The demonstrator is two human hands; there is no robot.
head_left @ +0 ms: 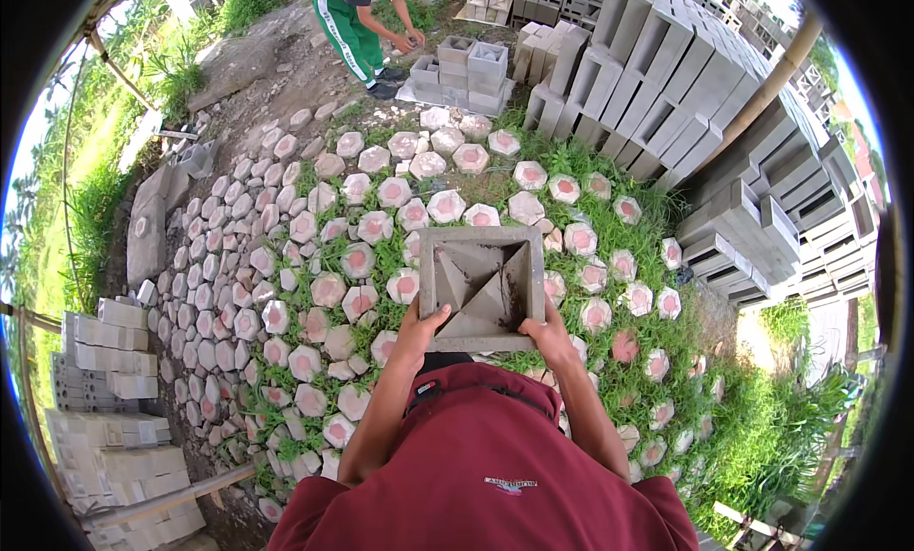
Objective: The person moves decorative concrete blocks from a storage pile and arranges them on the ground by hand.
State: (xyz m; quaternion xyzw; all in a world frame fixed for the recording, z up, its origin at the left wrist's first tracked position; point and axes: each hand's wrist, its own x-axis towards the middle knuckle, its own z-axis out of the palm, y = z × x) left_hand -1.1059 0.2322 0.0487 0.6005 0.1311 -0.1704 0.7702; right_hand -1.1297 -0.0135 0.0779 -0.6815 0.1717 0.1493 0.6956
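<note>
Between both hands I carry a square grey concrete block (484, 342), hollow, with slanted inner faces crossing inside its frame. My left hand (419, 334) is closed on its near left corner, thumb over the rim. On the near right corner my right hand (550, 336) grips in the same way. The block is held in front of my body, over the paving. Most of the fingers are hidden beneath it.
Hexagonal pavers (359, 259) with grass between them cover the ground. Tall stacks of hollow blocks (657, 65) stand at the right, paler blocks (114, 346) at the left. Ahead, a person in green trousers (345, 39) bends beside a small block pile (466, 72).
</note>
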